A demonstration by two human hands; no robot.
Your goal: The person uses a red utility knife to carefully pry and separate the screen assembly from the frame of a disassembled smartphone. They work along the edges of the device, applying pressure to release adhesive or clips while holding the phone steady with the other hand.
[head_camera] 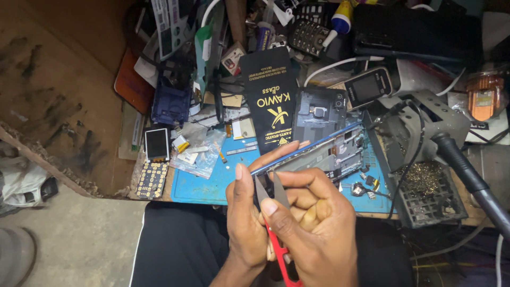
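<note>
Right hand (313, 223) fingers grip red-handled metal snips (273, 212) — blades up — while left hand (249, 212) fingers clasp an opened blue-framed phone (319, 157) above a cluttered blue-matted tabletop (207, 186).

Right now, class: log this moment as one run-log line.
left hand: holds opened phone | right hand: grips red-handled snips | below: blue mat

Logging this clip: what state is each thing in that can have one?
Left hand: gripping the opened phone.
Right hand: closed on the red-handled snips.
Red-handled snips: blades slightly apart, tips up.
Opened phone: back off, insides exposed, tilted.
Small keypad phone: screen dark.
Loose small display: lying flat, dark.
Blue work mat: flat, cluttered.
</note>
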